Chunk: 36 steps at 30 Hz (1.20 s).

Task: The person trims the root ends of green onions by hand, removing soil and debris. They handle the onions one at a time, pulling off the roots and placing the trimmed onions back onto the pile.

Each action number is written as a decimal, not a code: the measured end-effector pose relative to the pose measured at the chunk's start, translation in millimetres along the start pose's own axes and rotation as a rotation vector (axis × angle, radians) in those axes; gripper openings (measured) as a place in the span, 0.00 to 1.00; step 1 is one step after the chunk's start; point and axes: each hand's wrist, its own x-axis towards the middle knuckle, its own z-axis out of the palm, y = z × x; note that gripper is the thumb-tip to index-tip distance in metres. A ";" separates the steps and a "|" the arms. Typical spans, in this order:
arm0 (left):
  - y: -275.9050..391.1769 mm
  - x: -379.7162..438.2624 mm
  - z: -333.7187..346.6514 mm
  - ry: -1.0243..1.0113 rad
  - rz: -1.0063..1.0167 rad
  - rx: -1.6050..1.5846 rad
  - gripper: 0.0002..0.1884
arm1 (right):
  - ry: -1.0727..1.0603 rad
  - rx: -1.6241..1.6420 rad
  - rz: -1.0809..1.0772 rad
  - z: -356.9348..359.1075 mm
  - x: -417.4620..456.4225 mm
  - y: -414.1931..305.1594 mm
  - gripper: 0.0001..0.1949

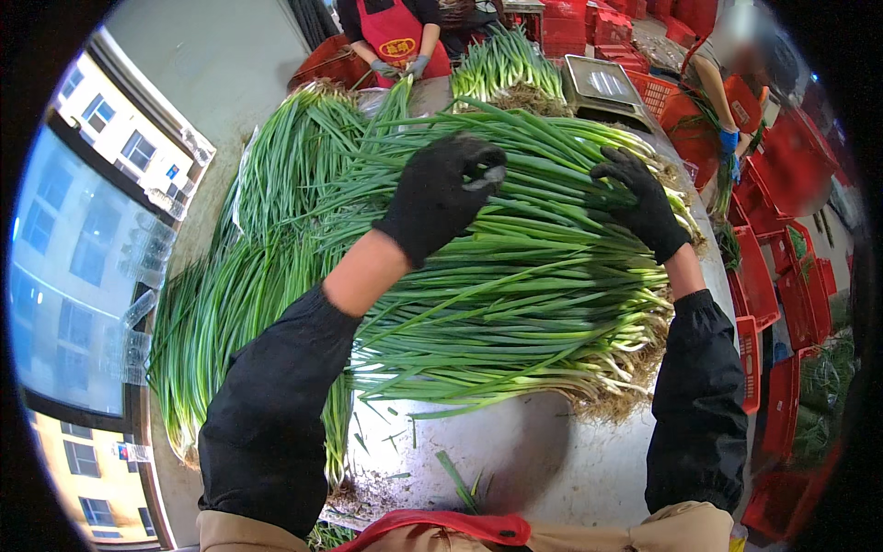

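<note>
A thick layer of green onions lies across the metal table, leaves to the left, white stems and roots to the right. My left hand, in a black glove, is over the leaves with its fingers curled; a small greyish patch shows at the fingertips, and whether it holds anything is unclear. My right hand, also black-gloved, is over the stems near the roots with its fingers apart, holding nothing visible. More green onions are heaped at the left, and a long row runs down the left side.
Across the table a person in a red apron handles green onions. Beside a pile of onions stands a scale with a metal pan. Another person works at the right among red crates. Leaf scraps lie on the near table.
</note>
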 end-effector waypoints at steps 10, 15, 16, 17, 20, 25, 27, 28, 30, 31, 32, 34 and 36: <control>-34.8 27.8 71.1 -0.186 0.227 0.547 0.11 | -0.013 0.015 -0.018 -13.1 -9.6 16.1 0.22; -19.9 30.5 50.9 -0.131 0.277 0.540 0.09 | 0.030 0.039 0.011 -20.6 -21.5 6.0 0.19; -13.1 31.7 46.7 -0.094 0.269 0.496 0.08 | 0.059 0.048 0.025 -21.2 -26.9 5.9 0.19; -4.7 32.7 42.1 -0.066 0.269 0.479 0.08 | 0.089 0.058 0.037 -20.2 -32.5 6.0 0.19; 25.9 37.3 24.9 -0.002 0.287 0.439 0.08 | 0.204 -0.010 0.049 -18.7 -47.4 9.1 0.19; 62.9 23.9 18.6 -0.062 0.115 0.090 0.09 | 0.368 -0.117 0.083 -11.2 -66.4 8.9 0.20; 77.0 17.5 14.6 -0.101 0.073 0.007 0.07 | 0.435 -0.127 0.093 -7.7 -72.4 9.3 0.18; 88.3 15.0 10.4 -0.136 -0.024 -0.045 0.06 | 0.450 -0.132 0.104 -4.7 -75.0 11.2 0.18; 98.2 13.6 6.0 -0.269 -0.105 -0.106 0.08 | 0.502 -0.127 0.103 -2.9 -80.0 12.8 0.17; 101.2 15.0 4.8 -0.335 -0.143 -0.139 0.09 | 0.516 -0.128 0.113 -2.8 -83.0 14.6 0.17; 104.1 18.1 3.7 -0.427 -0.189 -0.290 0.10 | 0.531 -0.131 0.124 -3.0 -86.6 17.1 0.16; 94.5 22.2 16.6 -0.409 -0.083 -0.492 0.10 | 0.571 -0.121 0.106 -8.6 -86.5 16.3 0.11; 94.5 43.8 29.9 -0.390 -0.067 -0.608 0.11 | 0.590 0.062 0.300 -15.2 -92.9 16.8 0.09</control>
